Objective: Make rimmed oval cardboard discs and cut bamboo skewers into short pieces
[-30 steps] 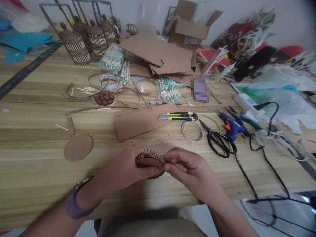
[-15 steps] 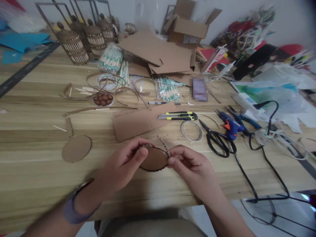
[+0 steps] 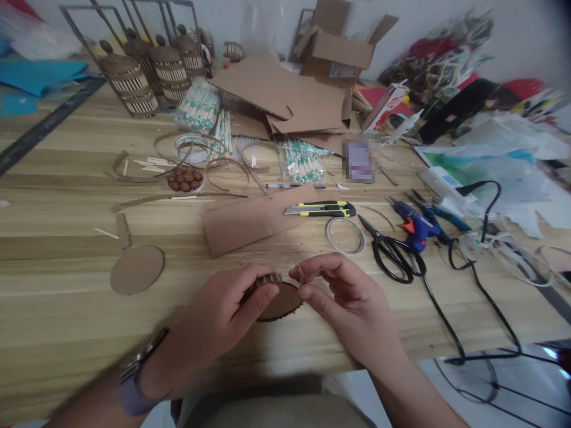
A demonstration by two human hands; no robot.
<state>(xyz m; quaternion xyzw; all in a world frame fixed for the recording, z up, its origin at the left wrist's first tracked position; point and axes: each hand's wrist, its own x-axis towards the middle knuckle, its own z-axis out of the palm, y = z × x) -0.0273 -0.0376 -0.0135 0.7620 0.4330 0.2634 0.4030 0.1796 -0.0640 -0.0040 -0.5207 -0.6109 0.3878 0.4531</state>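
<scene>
Between my hands, above the front of the table, is a cardboard disc (image 3: 282, 301) with a dark corrugated edge. My left hand (image 3: 232, 306) is closed on it, thumb in front and fingers behind, covering its left side. A ridged cardboard strip (image 3: 266, 280) shows along the rim under those fingers. At the right, my right hand (image 3: 345, 297) pinches a narrow strip end (image 3: 301, 275) between thumb and forefinger, close to the disc's rim. Whether this strip is still joined to the disc is hidden. A second cardboard disc (image 3: 137, 270) lies flat to the left.
Ahead lie a cardboard sheet (image 3: 250, 226), a utility knife (image 3: 321, 209), a tape roll (image 3: 345, 236) and black scissors (image 3: 392, 252). A blue glue gun (image 3: 414, 226) and a black wire stand (image 3: 446, 321) are at the right. A bowl of brown balls (image 3: 184, 179) stands beyond.
The disc has dropped slightly and tilted in my left hand, its ridged edge now turned toward me. My right fingers have moved a little up and left; the strip end no longer sticks up.
</scene>
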